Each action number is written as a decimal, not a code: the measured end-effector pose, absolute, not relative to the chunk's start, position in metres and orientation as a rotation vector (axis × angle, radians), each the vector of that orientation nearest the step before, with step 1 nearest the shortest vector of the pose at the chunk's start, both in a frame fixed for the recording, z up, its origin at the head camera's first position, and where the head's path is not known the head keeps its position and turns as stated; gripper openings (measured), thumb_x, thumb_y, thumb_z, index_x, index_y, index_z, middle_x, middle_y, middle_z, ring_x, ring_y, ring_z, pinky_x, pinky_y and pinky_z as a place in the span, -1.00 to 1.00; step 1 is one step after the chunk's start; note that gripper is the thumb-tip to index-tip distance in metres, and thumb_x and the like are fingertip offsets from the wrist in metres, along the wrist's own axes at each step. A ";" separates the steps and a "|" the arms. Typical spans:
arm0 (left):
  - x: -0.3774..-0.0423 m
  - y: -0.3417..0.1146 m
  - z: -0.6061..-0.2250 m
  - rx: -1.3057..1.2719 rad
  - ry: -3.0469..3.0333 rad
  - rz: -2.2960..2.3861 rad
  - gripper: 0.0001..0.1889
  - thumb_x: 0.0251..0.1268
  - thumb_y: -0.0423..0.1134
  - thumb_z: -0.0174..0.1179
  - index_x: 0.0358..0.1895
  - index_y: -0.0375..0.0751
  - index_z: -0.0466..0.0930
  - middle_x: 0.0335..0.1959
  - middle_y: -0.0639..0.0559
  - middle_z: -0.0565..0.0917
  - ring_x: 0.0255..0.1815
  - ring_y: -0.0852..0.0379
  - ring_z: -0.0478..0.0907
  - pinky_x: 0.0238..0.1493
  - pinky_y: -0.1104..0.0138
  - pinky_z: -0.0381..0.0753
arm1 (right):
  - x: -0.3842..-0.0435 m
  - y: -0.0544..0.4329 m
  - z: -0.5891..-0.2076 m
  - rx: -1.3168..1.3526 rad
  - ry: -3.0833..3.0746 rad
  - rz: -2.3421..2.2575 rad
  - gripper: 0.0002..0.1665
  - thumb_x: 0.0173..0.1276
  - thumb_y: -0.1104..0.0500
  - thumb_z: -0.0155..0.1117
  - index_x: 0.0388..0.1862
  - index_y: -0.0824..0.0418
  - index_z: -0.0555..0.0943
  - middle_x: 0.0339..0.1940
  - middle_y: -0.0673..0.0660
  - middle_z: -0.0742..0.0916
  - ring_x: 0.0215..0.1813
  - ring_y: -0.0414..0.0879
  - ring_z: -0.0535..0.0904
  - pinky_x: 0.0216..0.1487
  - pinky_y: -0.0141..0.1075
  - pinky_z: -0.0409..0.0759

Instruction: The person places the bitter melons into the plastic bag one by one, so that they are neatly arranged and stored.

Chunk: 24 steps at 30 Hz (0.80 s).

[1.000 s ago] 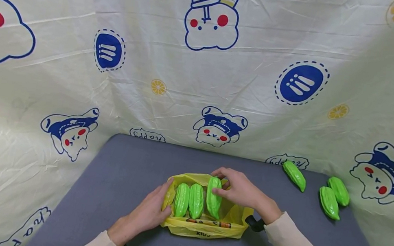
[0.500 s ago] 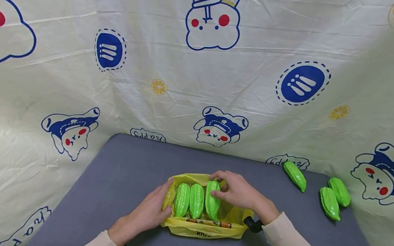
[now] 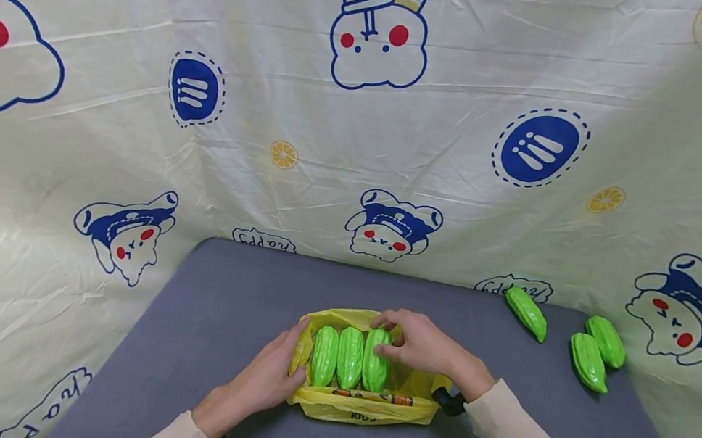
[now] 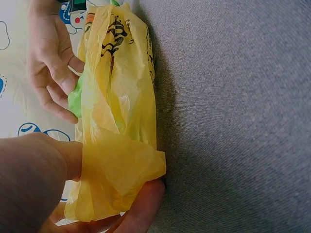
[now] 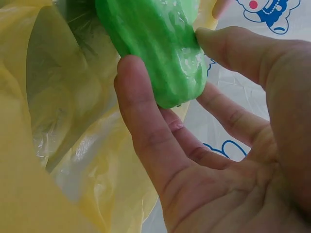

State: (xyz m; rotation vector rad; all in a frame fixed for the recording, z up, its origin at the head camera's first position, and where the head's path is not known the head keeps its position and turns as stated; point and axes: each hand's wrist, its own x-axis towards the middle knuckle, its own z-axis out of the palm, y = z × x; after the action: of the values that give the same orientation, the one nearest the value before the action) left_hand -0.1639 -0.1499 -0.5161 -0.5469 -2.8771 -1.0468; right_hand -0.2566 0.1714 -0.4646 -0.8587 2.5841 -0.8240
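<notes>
Green gourd (image 3: 375,372) lower in yellow bag (image 3: 328,408) than before, right fingers (image 5: 138,94) round it, left fingers (image 4: 146,201) round bag

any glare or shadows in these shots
Right wrist view: glints on the glossy, ridged green gourd, glare on the yellow plastic bag; left wrist view: dark shadow beside the bag on the grey textured tabletop; head view: soft shading across the pale printed sheet.
</notes>
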 end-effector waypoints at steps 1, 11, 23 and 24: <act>-0.164 -0.150 -0.516 -0.549 -2.877 -1.048 -0.08 0.47 -0.43 0.34 0.85 -0.42 0.20 0.43 -0.43 0.70 0.12 -0.05 0.67 0.18 -0.07 0.74 | -0.257 0.171 -0.465 -0.856 2.584 -0.820 -0.49 0.69 0.02 0.55 0.48 0.15 0.74 0.31 0.24 0.82 0.07 0.00 0.85 0.02 -0.19 0.87; -0.164 -0.149 -0.515 -0.550 -2.879 -1.056 -0.08 0.46 -0.44 0.34 0.86 -0.43 0.19 0.46 -0.45 0.68 0.17 -0.09 0.70 0.19 -0.09 0.76 | -0.257 0.173 -0.466 -0.857 2.616 -0.760 -0.51 0.68 0.04 0.55 0.47 0.15 0.75 0.33 0.29 0.82 0.00 -0.10 0.84 0.00 -0.22 0.84; -0.166 -0.150 -0.516 -0.553 -2.884 -1.052 -0.08 0.48 -0.43 0.34 0.87 -0.40 0.18 0.47 -0.44 0.68 0.11 -0.06 0.68 0.13 -0.05 0.75 | -0.255 0.178 -0.458 -0.842 2.630 -0.782 -0.55 0.73 0.03 0.49 0.46 0.14 0.77 0.32 0.26 0.84 0.08 0.01 0.89 0.04 -0.15 0.90; -0.166 -0.150 -0.516 -0.554 -2.886 -1.052 -0.08 0.49 -0.43 0.33 0.87 -0.40 0.18 0.47 -0.45 0.68 0.13 -0.07 0.69 0.14 -0.05 0.75 | -0.255 0.180 -0.456 -0.839 2.637 -0.786 -0.55 0.74 0.02 0.48 0.46 0.14 0.77 0.31 0.24 0.84 0.09 0.02 0.88 0.04 -0.14 0.89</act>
State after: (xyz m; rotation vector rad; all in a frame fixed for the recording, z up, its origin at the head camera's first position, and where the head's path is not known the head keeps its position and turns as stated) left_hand -0.1655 -0.1497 -0.5164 -0.5536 -2.8858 -1.0522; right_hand -0.2550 0.1796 -0.4560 -0.8390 2.6373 -0.7858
